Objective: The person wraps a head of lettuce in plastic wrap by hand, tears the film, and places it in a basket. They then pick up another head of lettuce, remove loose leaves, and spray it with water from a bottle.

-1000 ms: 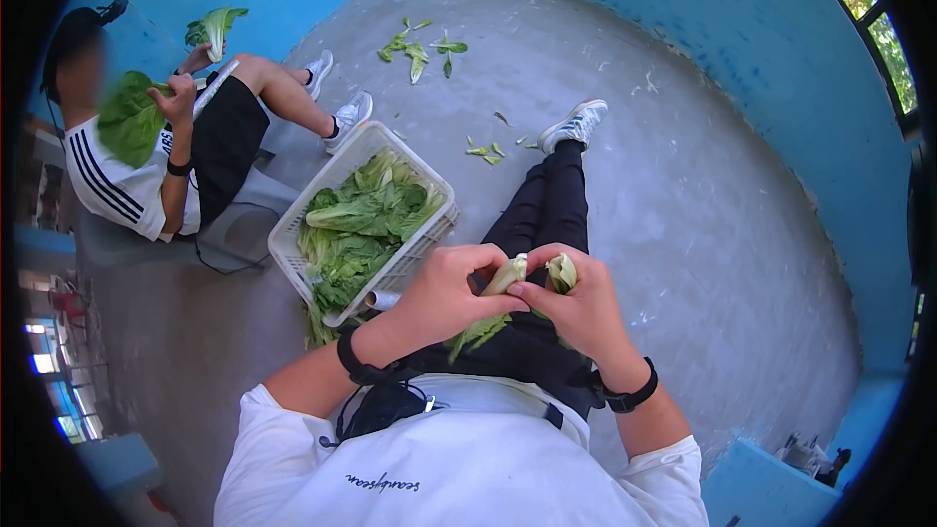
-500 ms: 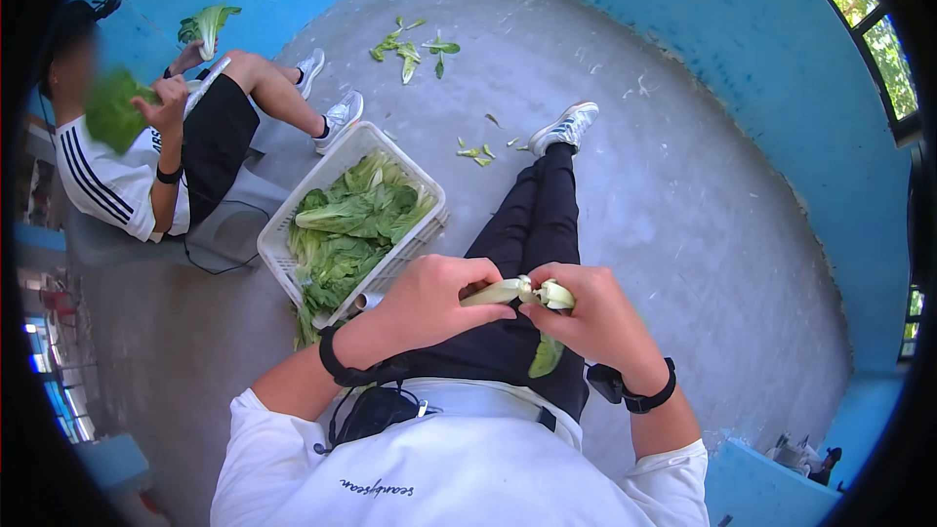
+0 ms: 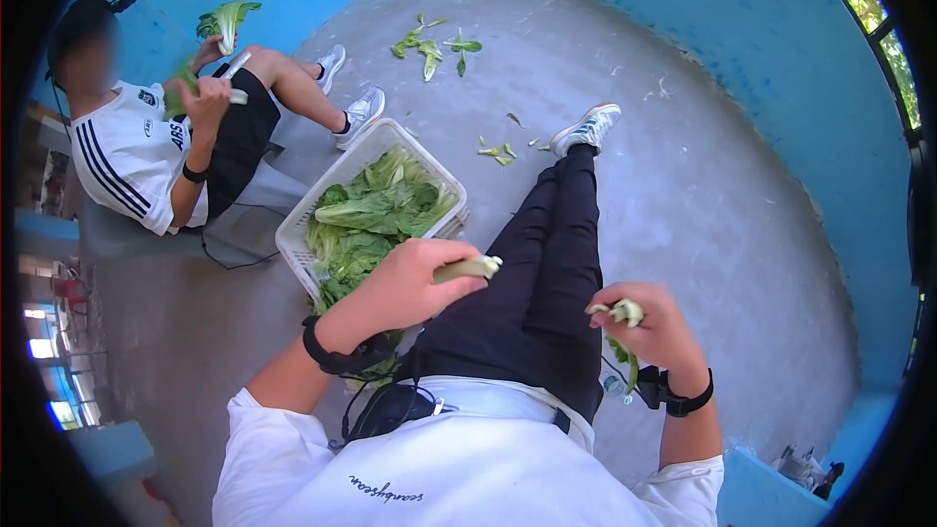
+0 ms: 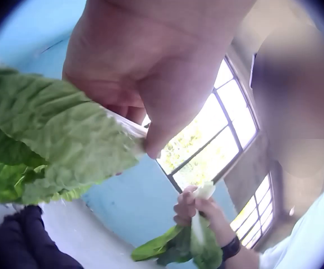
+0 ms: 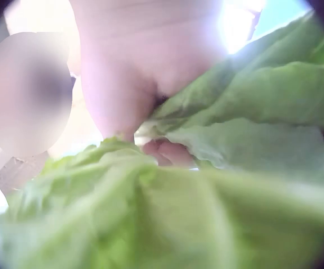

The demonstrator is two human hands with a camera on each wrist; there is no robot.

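Note:
My left hand point(image 3: 415, 278) grips a leafy green point(image 4: 66, 140) by its pale stalk, whose whitish end point(image 3: 491, 264) sticks out past the fingers. Its broad, wrinkled leaf spreads below the hand in the left wrist view. Apart from it on the right, my right hand point(image 3: 652, 322) holds a second leafy green point(image 5: 251, 106) near its pale, stubby base point(image 3: 628, 312). Green leaves hang below that hand in the head view. In the right wrist view they spread wide and cover most of the fingers.
A white plastic basket point(image 3: 296, 246) of leafy greens stands left of my legs. Torn leaves point(image 3: 429, 57) and smaller scraps point(image 3: 500, 152) lie on the grey floor. Another person point(image 3: 127, 156), seated at the left, holds greens too. A clear bottle point(image 3: 615, 386) shows under my right hand.
My hands, close together earlier at the stalks, have drawn apart, each keeping a leafy green. The right hand has moved right and slightly toward my body. The seated person's held leaf has shifted.

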